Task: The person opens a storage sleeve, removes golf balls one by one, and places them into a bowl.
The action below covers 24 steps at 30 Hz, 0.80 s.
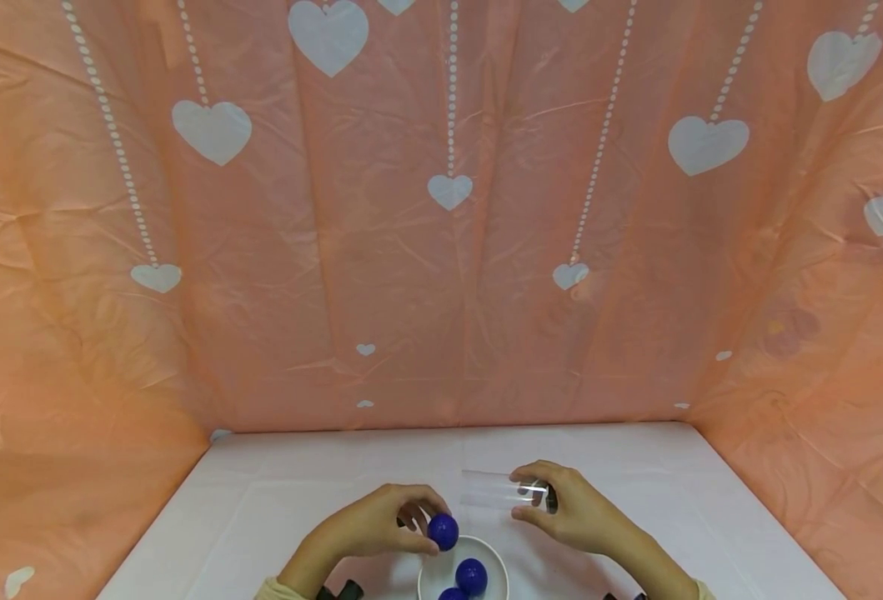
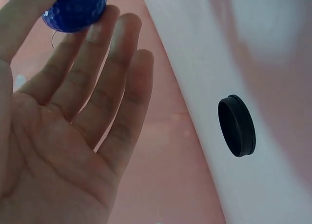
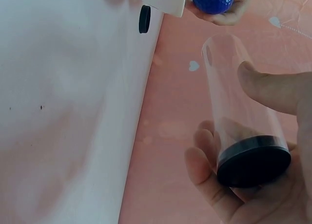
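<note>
Thumb and fingertips of my left hand (image 1: 388, 523) pinch a blue dimpled golf ball (image 1: 444, 532) above the edge of a white bowl (image 1: 437, 575). Inside the bowl are more blue golf balls (image 1: 472, 576), cut off by the lower frame edge. My right hand (image 1: 572, 510) grips a clear tube (image 1: 486, 490) near one end, thumb on one side and fingers on the other. That end carries a black cap (image 3: 253, 165); the other end points left, towards the left hand. No ball shows inside the tube.
A loose black cap (image 2: 237, 126) lies on the white table (image 1: 298, 467), mostly hidden behind the left hand in the head view. Orange sheeting with pale hearts (image 1: 449, 192) encloses the back and sides. Dark pieces (image 1: 348, 590) show by the wrists.
</note>
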Each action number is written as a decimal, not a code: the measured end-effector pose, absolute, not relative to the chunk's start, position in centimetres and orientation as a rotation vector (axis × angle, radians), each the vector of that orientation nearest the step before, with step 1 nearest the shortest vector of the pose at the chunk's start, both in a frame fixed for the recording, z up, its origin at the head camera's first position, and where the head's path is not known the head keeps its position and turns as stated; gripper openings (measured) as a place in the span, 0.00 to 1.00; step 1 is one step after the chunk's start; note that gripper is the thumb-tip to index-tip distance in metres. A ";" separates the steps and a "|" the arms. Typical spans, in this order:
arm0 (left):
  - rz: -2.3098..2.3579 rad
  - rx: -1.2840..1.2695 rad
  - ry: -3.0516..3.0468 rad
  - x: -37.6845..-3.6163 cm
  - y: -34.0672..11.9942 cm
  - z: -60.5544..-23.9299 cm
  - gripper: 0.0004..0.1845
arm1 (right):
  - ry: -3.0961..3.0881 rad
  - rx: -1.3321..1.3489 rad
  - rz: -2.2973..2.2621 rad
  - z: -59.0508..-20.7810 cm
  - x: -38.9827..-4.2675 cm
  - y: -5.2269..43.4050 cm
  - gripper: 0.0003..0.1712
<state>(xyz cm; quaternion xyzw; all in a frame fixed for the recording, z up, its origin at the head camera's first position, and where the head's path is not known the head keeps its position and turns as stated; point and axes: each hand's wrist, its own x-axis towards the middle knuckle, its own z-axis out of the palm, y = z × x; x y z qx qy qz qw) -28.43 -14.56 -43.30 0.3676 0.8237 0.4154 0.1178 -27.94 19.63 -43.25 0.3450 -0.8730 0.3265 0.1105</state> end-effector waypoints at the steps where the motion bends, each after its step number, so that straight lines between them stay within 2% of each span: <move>1: 1.211 1.081 2.404 -28.4 -14.6 -43.3 0.17 | -2.566 1.010 0.957 -43.3 -27.9 19.6 0.23; 24: 1.164 1.194 2.300 -28.0 -14.2 -43.5 0.19 | -2.569 0.998 0.968 -43.2 -28.0 19.6 0.24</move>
